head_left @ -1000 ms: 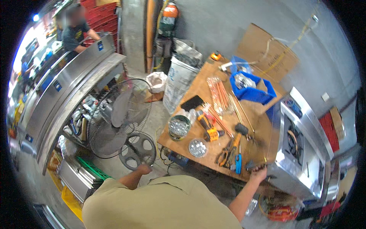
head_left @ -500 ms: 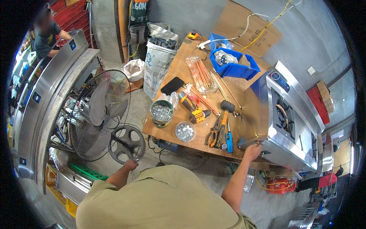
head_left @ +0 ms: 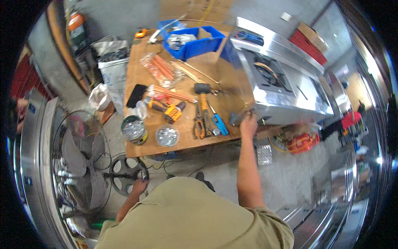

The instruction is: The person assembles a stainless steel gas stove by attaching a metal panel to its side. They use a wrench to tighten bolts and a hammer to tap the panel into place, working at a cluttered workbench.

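Observation:
My right hand (head_left: 248, 125) reaches to the lower left front corner of a stainless steel gas stove (head_left: 282, 108). Its fingers are curled against the front panel; what they pinch there is too small to make out. Low on the left, my left hand (head_left: 139, 186) is closed around a small shiny metal piece that I cannot identify, in front of the dark spoked round base (head_left: 120, 167) of a floor fan. On the workbench (head_left: 188, 142) nearest my right hand lie a blue gas lighter (head_left: 220, 125), a rubber mallet (head_left: 203, 98) and orange-handled pliers (head_left: 199, 126).
A yellow cordless drill (head_left: 171, 111), copper tubes (head_left: 162, 68), a black phone (head_left: 136, 96), a tub of screws (head_left: 167, 135) and a can of hardware (head_left: 134, 130) share the bench with blue bins (head_left: 203, 43). The fan (head_left: 85, 153) stands left; a red gas hose bundle or cylinder (head_left: 304, 143) lies right.
The view has swung to the right, so the bench and stove sit further left. My right hand stays at the stove's front corner, and my left stays closed by the fan base.

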### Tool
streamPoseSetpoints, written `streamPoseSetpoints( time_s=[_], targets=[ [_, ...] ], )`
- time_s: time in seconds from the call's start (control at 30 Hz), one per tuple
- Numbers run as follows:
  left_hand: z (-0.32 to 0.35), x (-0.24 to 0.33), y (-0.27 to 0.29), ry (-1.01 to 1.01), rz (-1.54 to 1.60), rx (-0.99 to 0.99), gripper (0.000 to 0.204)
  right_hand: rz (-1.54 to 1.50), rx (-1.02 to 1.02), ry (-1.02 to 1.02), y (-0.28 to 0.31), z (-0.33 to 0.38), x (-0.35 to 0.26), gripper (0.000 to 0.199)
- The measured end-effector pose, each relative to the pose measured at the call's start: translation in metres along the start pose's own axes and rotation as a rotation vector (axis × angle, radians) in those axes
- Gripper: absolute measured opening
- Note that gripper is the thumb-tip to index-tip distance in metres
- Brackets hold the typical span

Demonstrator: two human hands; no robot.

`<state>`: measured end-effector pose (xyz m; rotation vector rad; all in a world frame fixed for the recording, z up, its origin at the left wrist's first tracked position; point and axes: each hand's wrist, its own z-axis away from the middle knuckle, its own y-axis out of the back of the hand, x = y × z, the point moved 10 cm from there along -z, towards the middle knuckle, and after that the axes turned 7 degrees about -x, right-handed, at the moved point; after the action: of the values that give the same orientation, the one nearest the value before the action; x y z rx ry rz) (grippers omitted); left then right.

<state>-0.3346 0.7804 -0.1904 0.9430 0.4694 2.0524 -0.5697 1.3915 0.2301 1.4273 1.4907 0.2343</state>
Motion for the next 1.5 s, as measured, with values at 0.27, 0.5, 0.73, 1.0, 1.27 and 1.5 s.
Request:
streamPoseSetpoints(
  time_s=[0.27, 0.5, 0.73, 1.0, 1.27, 1.5],
  targets=[
    [0.02, -0.047, -0.033, 0.049, -0.083, -0.109, 0.05, -0.229, 0.019, -0.287, -0.016, 0.007, 0.008, 0.037],
    [0.031, 0.085, 0.003, -0.103, -0.154, -0.355, 0.042, -1.039, -0.383, -0.461, -0.065, 0.011, 0.056, 0.033],
    [0.094, 0.425, 0.087, -0.703, 0.152, -0.36, 0.041, -0.788, -0.834, -0.248, -0.009, 0.13, 0.002, 0.037],
    [0.139, 0.63, 0.063, -1.303, -0.162, -0.119, 0.032, -0.895, -1.146, -0.368, 0.015, 0.112, 0.006, 0.035],
    [0.088, 0.668, 0.085, -0.85, 0.021, -0.161, 0.03, -0.868, -1.034, -0.126, 0.05, 0.019, 0.058, 0.024],
    [0.086, 0.678, 0.085, -0.74, 0.305, -0.111, 0.028, -0.384, -0.97, 0.64, 0.055, -0.008, 0.008, 0.029]
  ],
)
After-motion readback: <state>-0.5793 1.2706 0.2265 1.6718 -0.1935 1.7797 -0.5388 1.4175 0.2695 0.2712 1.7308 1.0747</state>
